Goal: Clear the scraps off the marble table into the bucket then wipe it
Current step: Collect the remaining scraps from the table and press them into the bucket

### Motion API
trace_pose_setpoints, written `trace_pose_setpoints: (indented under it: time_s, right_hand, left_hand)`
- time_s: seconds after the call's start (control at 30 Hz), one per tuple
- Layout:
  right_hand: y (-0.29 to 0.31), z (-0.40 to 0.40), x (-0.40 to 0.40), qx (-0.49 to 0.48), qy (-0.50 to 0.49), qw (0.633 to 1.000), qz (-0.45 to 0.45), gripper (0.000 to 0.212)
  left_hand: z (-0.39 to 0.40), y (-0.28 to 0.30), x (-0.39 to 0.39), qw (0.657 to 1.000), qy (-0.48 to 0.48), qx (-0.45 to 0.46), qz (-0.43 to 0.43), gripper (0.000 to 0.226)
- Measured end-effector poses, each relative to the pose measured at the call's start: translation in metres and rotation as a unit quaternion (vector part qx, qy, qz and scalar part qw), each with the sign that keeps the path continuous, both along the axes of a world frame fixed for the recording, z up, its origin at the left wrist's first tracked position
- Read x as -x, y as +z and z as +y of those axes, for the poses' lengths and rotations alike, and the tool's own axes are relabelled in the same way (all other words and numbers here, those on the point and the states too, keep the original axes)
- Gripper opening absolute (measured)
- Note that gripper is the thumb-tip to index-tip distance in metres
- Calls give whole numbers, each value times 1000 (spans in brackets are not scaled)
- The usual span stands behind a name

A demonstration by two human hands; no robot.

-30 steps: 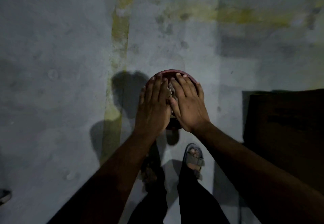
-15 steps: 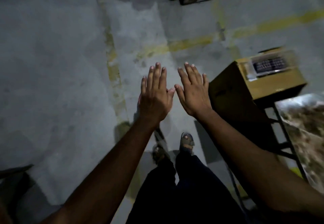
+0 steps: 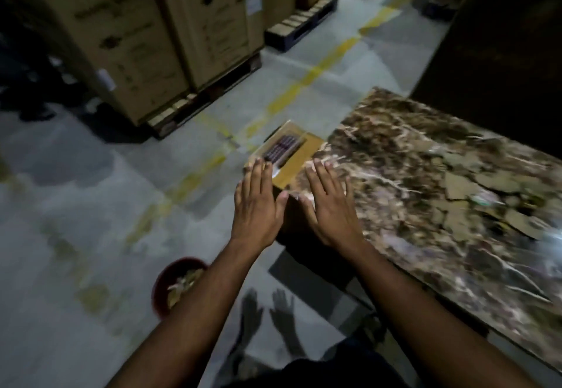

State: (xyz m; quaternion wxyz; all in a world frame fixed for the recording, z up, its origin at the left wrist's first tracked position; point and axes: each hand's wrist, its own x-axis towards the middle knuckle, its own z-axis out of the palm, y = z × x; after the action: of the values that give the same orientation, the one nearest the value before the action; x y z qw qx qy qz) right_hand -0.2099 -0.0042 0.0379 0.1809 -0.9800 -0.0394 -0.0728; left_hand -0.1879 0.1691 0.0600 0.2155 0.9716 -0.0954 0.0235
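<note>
Hands: left hand (image 3: 257, 208) and right hand (image 3: 328, 205) flat, fingers straight, holding nothing, at marble table (image 3: 425, 205) near corner | scraps (image 3: 474, 187) toward its right edge | bucket (image 3: 178, 284) on floor, below left forearm.

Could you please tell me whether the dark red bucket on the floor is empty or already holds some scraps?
It holds scraps: pale brown pieces show inside the round dark red bucket, though the person's left forearm hides part of it.
</note>
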Motion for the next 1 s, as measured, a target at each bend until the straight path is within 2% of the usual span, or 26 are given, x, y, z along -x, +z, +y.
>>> trace_pose_setpoints:
  time_s: [0.2, 0.33, 0.57, 0.7, 0.83, 0.9, 1.0]
  right_hand:
    - [-19, -169, 39, 3, -117, 993, 28, 66]
    - [-30, -273, 67, -17, -190, 980, 56, 72]
    - [-56, -393, 107, -71, -261, 952, 140, 78]
    - [-78, -427, 128, -92, -323, 911, 240, 91]
    - [-103, -426, 142, -144, -346, 887, 269, 104]
    - [-111, -420, 141, -147, -360, 883, 262, 91]
    - [-112, -418, 127, -139, -395, 879, 227, 59]
  left_hand:
    - [-175, -18, -3, 991, -129, -3, 25, 71]
    - [-279, -42, 9, 974, -212, -47, 63, 78]
    - [-363, -74, 8, 928, -326, -157, 94, 97]
    - [-380, -88, 14, 902, -344, -203, 165, 108]
    - [-389, -107, 11, 912, -310, -174, 205, 89]
    - [-397, -113, 5, 918, -314, -137, 201, 71]
    - [-410, -118, 0, 932, -302, -80, 184, 38]
